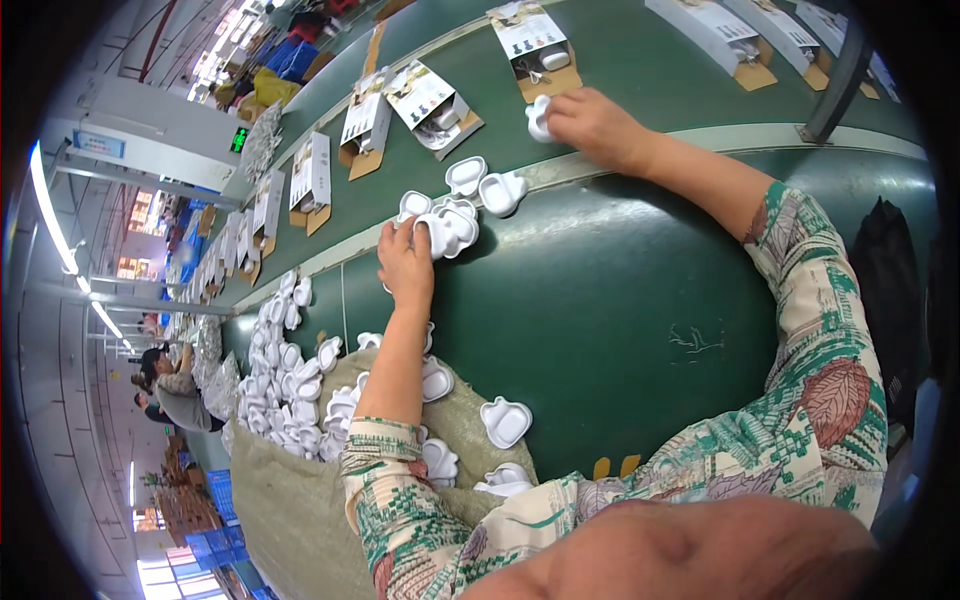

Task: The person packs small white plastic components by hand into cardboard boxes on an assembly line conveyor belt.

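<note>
My right hand (600, 130) reaches out to the far side, closed on a small white plastic shell (539, 119) with a rounded, lobed outline. That shell is just in front of an open-ended printed carton (529, 40), which has white parts showing at its near end. My left hand (406, 270) is closed on another white shell (432, 238) at a small cluster by the belt's near rail. Beside that cluster, more shells (502, 193) lie hollow side up, some touching one another.
Several open printed cartons (311, 172) stand along the green conveyor belt (620, 60). A heap of white shells (285, 385) spills from a tan woven sack (300, 510) at left. A metal post (842, 85) rises at far right. Other people (178, 390) are at work down the line.
</note>
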A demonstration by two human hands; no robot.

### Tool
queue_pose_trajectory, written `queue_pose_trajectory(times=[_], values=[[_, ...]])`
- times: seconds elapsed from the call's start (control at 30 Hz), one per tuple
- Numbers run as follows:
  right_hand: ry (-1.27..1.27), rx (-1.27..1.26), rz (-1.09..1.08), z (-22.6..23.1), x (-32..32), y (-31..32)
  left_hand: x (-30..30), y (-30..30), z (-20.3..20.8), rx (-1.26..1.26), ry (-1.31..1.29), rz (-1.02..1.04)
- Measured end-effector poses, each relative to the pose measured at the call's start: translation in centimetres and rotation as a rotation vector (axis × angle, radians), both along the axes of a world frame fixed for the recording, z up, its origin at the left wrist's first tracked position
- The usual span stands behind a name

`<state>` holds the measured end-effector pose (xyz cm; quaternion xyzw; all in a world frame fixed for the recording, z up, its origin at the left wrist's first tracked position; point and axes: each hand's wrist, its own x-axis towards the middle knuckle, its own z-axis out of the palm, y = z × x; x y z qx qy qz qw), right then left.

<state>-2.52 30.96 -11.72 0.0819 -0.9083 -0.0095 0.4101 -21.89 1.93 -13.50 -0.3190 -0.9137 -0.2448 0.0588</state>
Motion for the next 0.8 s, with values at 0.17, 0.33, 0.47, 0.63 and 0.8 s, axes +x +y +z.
queue_pose_trajectory(times=[0.17,0.33,0.47,0.63,0.8], values=[[-0.073,0.137,-0.314,-0.4,-4.7,5.4,1.5,1.5,0.2,0.014,0.03,-0.05],[0.052,0.029,-0.55,-0.3,-5.1,9.5,1.3,3.0,0.6,0.045,0.036,-0.077],[-0.002,-0.126,-0.104,-0.3,-4.6,3.8,0.6,3.3,0.6,0.039,0.032,-0.076],[-0.224,-0.103,0.137,-1.4,-3.2,-4.9,0.6,3.9,0.1,0.049,0.025,-0.066],[-0.255,-0.005,0.162,-1.9,-4.1,-6.2,0.1,3.2,-0.4,0.028,0.013,-0.05]])
